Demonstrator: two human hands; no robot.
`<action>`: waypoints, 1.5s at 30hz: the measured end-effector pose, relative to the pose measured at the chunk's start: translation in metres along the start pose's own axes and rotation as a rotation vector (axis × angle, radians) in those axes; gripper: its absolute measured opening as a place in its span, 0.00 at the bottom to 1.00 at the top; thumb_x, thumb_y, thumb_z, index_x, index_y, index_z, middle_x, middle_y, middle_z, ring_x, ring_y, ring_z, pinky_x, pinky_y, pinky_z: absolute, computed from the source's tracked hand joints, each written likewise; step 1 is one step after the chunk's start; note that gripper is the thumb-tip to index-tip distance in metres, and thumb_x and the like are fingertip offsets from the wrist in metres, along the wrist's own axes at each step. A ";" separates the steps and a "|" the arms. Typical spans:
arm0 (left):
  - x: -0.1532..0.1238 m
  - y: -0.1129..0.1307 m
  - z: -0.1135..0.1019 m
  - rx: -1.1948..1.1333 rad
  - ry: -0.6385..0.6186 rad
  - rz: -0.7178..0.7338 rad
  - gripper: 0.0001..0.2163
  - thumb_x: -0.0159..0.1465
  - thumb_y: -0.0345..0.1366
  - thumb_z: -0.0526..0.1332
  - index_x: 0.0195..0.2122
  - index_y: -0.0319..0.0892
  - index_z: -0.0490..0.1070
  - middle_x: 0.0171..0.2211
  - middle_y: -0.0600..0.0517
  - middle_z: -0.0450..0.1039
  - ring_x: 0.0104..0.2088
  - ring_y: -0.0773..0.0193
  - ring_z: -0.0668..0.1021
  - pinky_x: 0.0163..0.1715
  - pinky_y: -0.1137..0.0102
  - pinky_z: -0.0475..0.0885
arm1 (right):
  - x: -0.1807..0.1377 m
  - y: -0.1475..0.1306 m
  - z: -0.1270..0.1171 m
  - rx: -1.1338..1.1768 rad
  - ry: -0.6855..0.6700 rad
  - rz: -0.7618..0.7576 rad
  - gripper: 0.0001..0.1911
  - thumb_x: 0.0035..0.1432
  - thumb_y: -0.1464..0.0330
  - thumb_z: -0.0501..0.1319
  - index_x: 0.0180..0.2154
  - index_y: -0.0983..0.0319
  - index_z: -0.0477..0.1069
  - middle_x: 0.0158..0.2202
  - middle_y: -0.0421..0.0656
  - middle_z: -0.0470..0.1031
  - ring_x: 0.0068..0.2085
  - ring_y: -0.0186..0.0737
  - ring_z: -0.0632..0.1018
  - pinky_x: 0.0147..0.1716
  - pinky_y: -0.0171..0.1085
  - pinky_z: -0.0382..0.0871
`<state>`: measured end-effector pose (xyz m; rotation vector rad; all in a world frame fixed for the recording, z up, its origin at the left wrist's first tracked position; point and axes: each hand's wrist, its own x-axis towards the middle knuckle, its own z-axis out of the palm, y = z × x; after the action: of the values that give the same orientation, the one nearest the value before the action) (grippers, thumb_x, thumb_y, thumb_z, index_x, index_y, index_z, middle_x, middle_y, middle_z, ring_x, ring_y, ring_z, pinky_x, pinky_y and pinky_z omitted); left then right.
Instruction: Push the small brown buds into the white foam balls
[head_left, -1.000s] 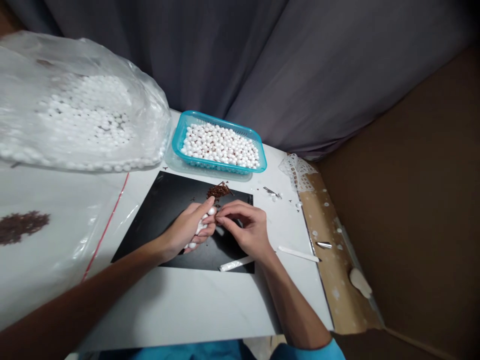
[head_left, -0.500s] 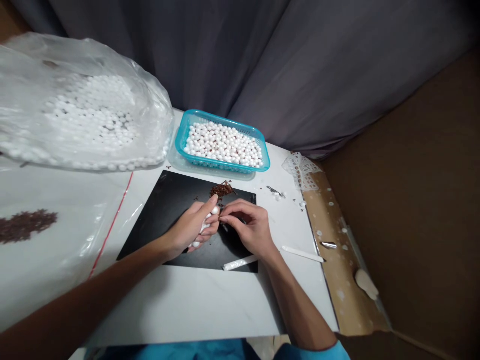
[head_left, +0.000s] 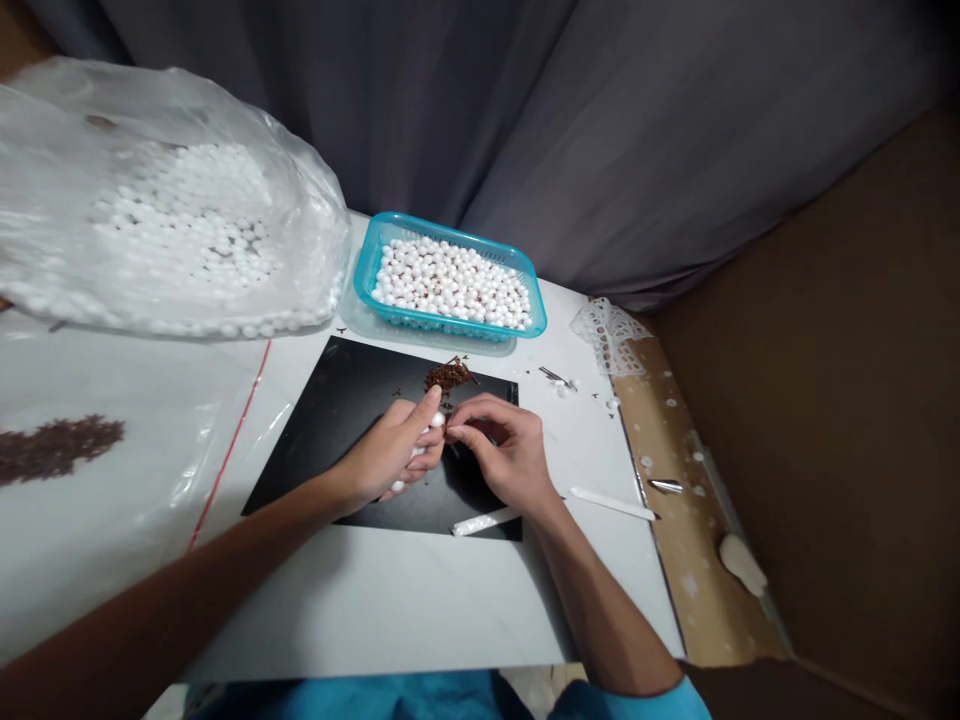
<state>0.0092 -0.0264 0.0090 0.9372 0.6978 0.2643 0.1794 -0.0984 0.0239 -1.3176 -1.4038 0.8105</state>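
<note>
My left hand (head_left: 390, 450) is closed around several small white balls (head_left: 437, 420), one of them showing beside the thumb. Right beside it, my right hand (head_left: 504, 452) has thumb and forefinger pinched together at the exposed ball. Whatever lies between those fingertips is too small to make out. Both hands are over a black mat (head_left: 311, 430). Just beyond them, a small heap of brown bits (head_left: 448, 376) lies on the mat's far part. A white stick-like tool (head_left: 484, 521) rests at the mat's near edge, partly hidden by my right wrist.
Behind the mat stands a blue basket (head_left: 373, 222) of white balls. A big clear bag (head_left: 300, 190) of balls fills the back left. More brown bits (head_left: 60, 448) lie on plastic at left. To the right are a white pen-like tool (head_left: 613, 503), a metal tip (head_left: 665, 486) and lace (head_left: 611, 335).
The whole view has shifted slightly, so things appear a little further right and higher. Both hands keep nearly the same pose, left around the balls and right pinching beside it.
</note>
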 end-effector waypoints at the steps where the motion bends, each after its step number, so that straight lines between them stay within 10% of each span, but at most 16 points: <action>1: 0.000 -0.001 -0.001 0.010 0.001 0.000 0.31 0.64 0.71 0.53 0.24 0.46 0.55 0.17 0.58 0.53 0.12 0.73 0.52 0.07 0.78 0.47 | 0.000 0.000 0.001 0.002 0.003 0.004 0.04 0.66 0.69 0.67 0.36 0.60 0.81 0.36 0.44 0.81 0.37 0.40 0.81 0.37 0.38 0.76; 45: 0.001 -0.004 -0.016 0.223 -0.063 0.051 0.31 0.69 0.67 0.49 0.22 0.45 0.55 0.15 0.57 0.54 0.13 0.72 0.55 0.11 0.74 0.51 | -0.002 0.005 0.012 0.319 -0.007 0.234 0.10 0.59 0.63 0.75 0.33 0.63 0.80 0.31 0.42 0.80 0.32 0.37 0.79 0.35 0.35 0.74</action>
<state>-0.0006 -0.0175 -0.0013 1.1720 0.6545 0.2029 0.1696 -0.0979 0.0155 -1.2411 -1.0818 1.1449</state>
